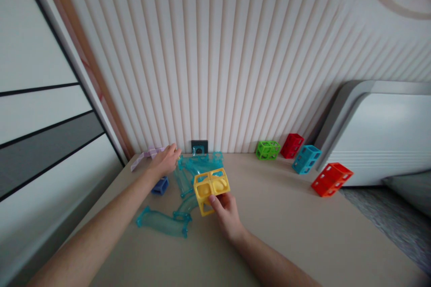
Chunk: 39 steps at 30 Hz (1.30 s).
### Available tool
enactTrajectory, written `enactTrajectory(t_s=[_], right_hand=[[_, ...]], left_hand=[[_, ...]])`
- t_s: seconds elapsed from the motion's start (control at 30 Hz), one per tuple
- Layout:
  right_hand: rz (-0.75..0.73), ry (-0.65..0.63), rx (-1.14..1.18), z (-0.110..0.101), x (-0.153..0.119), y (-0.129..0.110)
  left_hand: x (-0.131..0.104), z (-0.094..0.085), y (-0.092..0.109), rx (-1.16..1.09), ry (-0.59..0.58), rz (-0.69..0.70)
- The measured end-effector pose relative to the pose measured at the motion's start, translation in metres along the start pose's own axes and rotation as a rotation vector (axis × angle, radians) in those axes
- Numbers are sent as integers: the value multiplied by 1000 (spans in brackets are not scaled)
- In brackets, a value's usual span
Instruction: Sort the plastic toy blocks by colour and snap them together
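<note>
My right hand [229, 215] grips a yellow open-frame block [211, 184] by its lower right part, above the tabletop. My left hand [168, 158] reaches to the back left, beside the translucent teal tube pieces [200, 162]; its fingers are closed together, and what they hold, if anything, is too small to tell. A curved teal tube [163, 223] lies nearer the front, touching or close to another one [186, 206]. Under my left wrist sits a blue block [160, 185], partly hidden. Light purple pieces [146, 156] lie behind my left forearm.
Along the right back of the table [269, 215] stand a green block [268, 150], a dark red block [292, 145], a light blue block [306, 159] and an orange-red block [332, 180]. A small black object [200, 143] is against the ribbed wall [215, 54].
</note>
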State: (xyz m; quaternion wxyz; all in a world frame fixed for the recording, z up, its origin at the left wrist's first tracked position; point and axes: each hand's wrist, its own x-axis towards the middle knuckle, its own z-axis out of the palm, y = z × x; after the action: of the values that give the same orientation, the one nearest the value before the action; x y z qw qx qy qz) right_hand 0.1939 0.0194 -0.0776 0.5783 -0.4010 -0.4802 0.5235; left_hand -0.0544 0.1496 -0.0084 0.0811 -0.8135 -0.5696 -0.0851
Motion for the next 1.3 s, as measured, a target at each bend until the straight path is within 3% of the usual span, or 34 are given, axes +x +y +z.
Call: enactTrajectory(t_s=[0.17, 0.4, 0.67, 0.87, 0.97, 1.07, 1.13, 1.3], right_hand=[[15, -31, -23, -2, 0, 5], [24, -59, -45, -4, 1, 9], [-7, -92, -102, -3, 0, 3], [-110, -239, -184, -2, -8, -8], [-239, -385, -271, 1, -12, -22], [-398, -555, -494, 12, -8, -39], [-420, -605, -603, 25, -1, -47], [-257, -634, -619, 58, 16, -44]], left_hand=[[3, 0, -3, -56, 26, -66], [0, 8, -15, -212, 51, -39], [4, 23, -22, -364, 174, -72], [7, 19, -22, -396, 207, -82], [0, 11, -17, -390, 188, -64], [-7, 0, -8, -368, 139, -53], [-11, -7, -2, -349, 100, -50], [-10, -19, 11, -319, 23, -59]])
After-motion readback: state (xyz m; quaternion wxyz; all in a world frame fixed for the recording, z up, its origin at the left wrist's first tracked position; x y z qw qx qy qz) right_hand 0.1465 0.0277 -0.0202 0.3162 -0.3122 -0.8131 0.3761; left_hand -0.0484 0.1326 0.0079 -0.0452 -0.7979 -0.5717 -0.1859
